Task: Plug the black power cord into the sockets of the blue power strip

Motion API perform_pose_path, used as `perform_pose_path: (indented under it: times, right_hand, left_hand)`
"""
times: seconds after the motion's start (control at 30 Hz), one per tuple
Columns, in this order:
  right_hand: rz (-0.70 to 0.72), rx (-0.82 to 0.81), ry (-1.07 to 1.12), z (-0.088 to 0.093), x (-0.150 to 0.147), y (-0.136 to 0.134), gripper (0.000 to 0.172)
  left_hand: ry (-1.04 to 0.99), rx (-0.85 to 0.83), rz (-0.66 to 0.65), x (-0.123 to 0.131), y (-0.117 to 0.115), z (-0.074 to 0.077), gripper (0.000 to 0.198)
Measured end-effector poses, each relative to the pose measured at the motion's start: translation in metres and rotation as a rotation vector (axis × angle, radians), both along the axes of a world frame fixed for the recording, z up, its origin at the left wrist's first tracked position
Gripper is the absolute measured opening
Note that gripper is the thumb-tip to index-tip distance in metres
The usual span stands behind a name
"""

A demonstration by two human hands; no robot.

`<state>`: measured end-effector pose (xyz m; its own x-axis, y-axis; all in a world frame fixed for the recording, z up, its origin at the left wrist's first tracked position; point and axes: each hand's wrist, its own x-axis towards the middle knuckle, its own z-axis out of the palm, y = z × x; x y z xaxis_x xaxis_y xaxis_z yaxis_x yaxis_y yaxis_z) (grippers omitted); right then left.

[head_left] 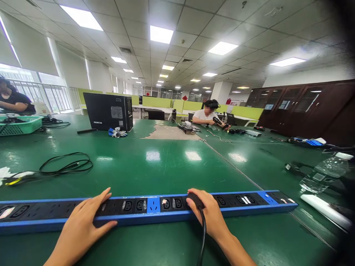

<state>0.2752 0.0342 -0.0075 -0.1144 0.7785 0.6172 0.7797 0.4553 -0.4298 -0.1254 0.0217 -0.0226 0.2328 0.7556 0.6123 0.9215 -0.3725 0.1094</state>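
Note:
A long blue and black power strip lies across the green table just in front of me. My left hand rests flat on the strip's left part, fingers stretched out, thumb against its front edge. My right hand is closed round a black plug that sits at a socket near the strip's middle. The plug's black cable runs down toward me along my wrist.
A coiled black cable lies at the left. A black computer case stands at the back, a green basket at far left. A plastic bottle and a white bar lie at right. Two other people sit at the table's far side.

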Motion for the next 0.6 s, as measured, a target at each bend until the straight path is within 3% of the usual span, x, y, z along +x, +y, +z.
perform_pose_path:
  times: [0.2,0.33,0.4,0.5,0.6]
  right_hand:
    - [0.101,0.008,-0.125,0.002,-0.002,-0.007,0.02]
    - [0.079,0.08,-0.162,-0.005,-0.006,-0.009,0.024]
    - [0.011,0.121,-0.169,-0.009,-0.007,-0.01,0.039]
    - [-0.088,0.082,-0.194,-0.014,-0.002,-0.012,0.07]
    - [-0.216,0.028,-0.205,-0.018,0.007,-0.015,0.068]
  left_hand:
    - [0.043,0.04,-0.023,0.0,-0.001,0.005,0.079]
    - [-0.015,0.134,-0.039,0.015,-0.004,0.011,0.058]
    - [-0.049,0.214,-0.117,0.039,-0.008,0.018,0.045]
    - [-0.031,0.199,-0.291,0.097,-0.01,0.029,0.036]
    - [-0.018,0.069,-0.375,0.166,-0.004,0.034,0.044]
